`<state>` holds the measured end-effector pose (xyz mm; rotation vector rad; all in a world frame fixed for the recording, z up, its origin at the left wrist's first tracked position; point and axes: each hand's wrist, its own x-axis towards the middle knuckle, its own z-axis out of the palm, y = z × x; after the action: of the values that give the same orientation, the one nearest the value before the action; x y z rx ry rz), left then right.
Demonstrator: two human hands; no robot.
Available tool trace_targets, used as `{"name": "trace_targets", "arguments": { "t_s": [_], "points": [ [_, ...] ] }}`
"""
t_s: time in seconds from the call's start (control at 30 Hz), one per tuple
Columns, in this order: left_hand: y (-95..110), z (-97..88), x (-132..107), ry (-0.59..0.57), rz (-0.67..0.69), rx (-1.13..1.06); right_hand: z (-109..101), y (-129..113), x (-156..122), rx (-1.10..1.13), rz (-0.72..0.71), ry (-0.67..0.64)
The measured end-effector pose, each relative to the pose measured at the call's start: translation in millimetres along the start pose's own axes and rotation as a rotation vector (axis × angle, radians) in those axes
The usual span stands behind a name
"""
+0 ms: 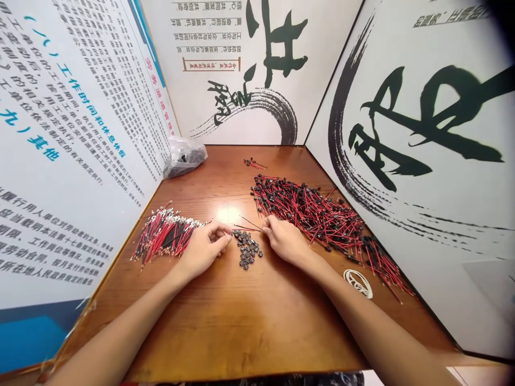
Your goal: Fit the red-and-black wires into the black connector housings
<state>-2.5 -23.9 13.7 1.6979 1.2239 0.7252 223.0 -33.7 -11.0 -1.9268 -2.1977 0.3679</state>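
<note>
My right hand (284,238) pinches thin red and black wires (250,227) between thumb and forefinger, and their loose ends point left. Across from it, my left hand (207,245) has thumb and forefinger drawn together at the edge of a small pile of black plastic connector housings (248,249); what sits between these fingertips is too small to make out. Beside my left hand lies a bundle of red and black wires with white-tipped ends (164,233). A large heap of red and black wires with black connectors (306,206) spreads beyond my right hand.
A clear plastic bag (187,156) with dark pieces stands in the back left corner. A few connector wires (254,163) lie at the back. Near my right forearm is a cream-coloured ring-shaped item (358,283). Printed panels (249,69) wall the wooden table (241,332) on three sides.
</note>
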Motion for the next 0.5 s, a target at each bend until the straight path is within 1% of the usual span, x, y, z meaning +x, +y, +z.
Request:
{"name": "trace_targets", "arguments": {
  "t_s": [0.07,0.13,0.2,0.33,0.43,0.5],
  "points": [
    [-2.2,0.7,0.6,0.034,-0.009,-0.066,-3.4,3.7,-5.0,0.098,-0.078,0.002],
    [-3.7,1.4,0.6,0.045,-0.012,-0.093,-5.9,4.0,-11.0,0.162,-0.162,0.012],
    [-4.2,1.8,0.2,0.034,-0.002,-0.086,-7.5,0.7,-17.1,0.138,-0.217,0.02],
    [-2.5,2.0,-1.3,0.016,0.042,-0.003,-9.9,-8.8,-25.4,0.063,-0.25,0.038],
    [-0.9,3.4,-2.8,0.027,0.054,0.037,-11.5,-10.9,-26.4,0.091,-0.249,0.033],
    [0.0,5.5,-4.0,0.036,0.049,0.026,-11.9,-11.2,-25.3,0.122,-0.246,0.06]
  ]
}}
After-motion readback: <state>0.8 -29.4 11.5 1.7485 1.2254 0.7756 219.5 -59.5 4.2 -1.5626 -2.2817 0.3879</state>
